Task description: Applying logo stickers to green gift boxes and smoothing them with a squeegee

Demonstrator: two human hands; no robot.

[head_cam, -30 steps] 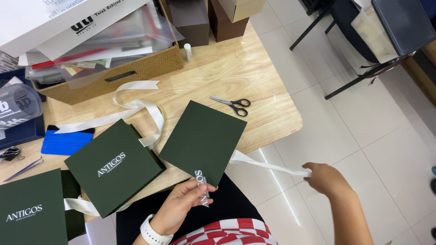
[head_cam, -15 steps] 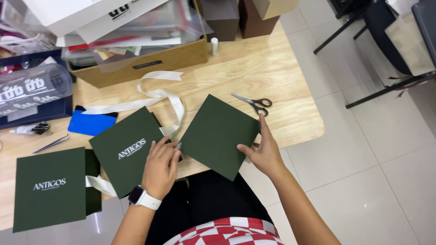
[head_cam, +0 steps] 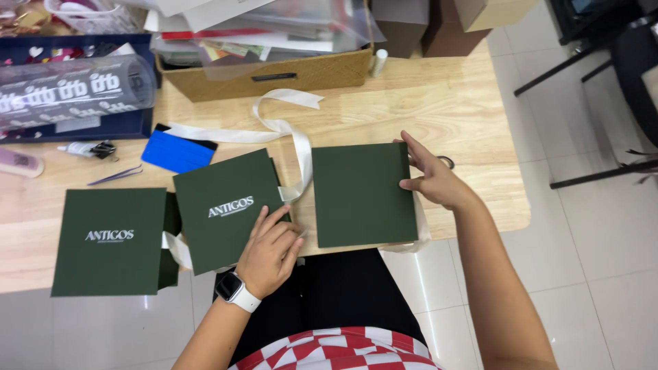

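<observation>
A plain dark green square box (head_cam: 363, 194) lies flat on the wooden table (head_cam: 425, 109) in front of me. My right hand (head_cam: 432, 179) grips its right edge, thumb on top. My left hand (head_cam: 272, 248) rests with fingers pressed on the lower right corner of a second dark green box with white lettering (head_cam: 226, 205), just left of the plain one. A cream ribbon (head_cam: 277, 127) loops across the table and runs down between the two boxes. A third lettered green box (head_cam: 110, 240) lies at the far left.
Scissors (head_cam: 445, 162) lie partly hidden behind my right hand. A blue card (head_cam: 179, 152), a small tube (head_cam: 82, 149) and a purple pen (head_cam: 115, 176) sit left. A tan box of papers (head_cam: 274, 72) and a dark tray with a clear roll (head_cam: 75, 89) stand behind. Black chair legs (head_cam: 596, 82) stand to the right.
The ribbon end was let go and both hands came down onto the boxes. The plain box now lies squared to the table edge, with my right hand at its right edge.
</observation>
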